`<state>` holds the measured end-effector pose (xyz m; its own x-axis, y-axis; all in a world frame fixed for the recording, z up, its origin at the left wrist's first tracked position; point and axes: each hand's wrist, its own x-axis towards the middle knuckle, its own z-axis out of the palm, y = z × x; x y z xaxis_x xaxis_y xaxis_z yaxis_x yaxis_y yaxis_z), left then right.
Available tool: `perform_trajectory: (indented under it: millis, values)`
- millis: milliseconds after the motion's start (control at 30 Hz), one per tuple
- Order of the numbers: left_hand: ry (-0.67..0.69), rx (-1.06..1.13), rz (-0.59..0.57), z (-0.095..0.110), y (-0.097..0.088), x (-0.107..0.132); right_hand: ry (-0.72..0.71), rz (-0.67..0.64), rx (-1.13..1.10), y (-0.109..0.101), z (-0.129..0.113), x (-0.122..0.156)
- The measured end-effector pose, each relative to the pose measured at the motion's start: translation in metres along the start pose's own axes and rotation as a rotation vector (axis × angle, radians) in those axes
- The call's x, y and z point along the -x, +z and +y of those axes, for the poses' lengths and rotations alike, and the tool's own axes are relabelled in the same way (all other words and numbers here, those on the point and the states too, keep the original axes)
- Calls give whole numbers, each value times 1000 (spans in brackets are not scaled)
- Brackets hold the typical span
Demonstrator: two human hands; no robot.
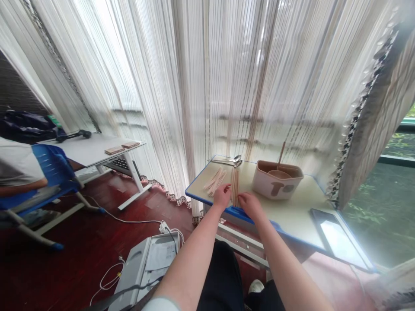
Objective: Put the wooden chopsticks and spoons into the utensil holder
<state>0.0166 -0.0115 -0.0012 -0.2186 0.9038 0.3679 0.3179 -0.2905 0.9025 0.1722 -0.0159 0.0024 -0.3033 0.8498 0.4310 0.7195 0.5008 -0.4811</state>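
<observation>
A row of wooden chopsticks (235, 183) lies lengthwise on the small cream table, pointing away from me. My left hand (222, 195) rests at its left side, fingers curled in against the sticks. From the right, my right hand (249, 203) has its fingertips pressed together at the near end of the same row. Left of my hands, several paler sticks (215, 181) are spread loosely at angles. Metal spoons (228, 161) lie together near the back edge. To the right stands a beige utensil holder (275, 183) with a brown inside and one thin brown handle sticking up.
A tablet-like device (339, 237) with a bright screen lies at the table's right end. White curtains (194, 86) hang behind. On the floor at left are a grey box (142, 263) and cables. A seated person (19, 168) is beside a white desk (94, 149).
</observation>
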Motion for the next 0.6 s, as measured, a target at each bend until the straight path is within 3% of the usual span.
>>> perform_trajectory:
  millis: [267,433,600]
  values:
    - [-43,20,-20,-7,2,-8,174,82,234,4,0,-1]
    - [-59,15,-93,-20,8,-20,317,147,252,2,5,-4]
    - [-62,66,-125,-24,8,-21,377,98,341,3,3,-5]
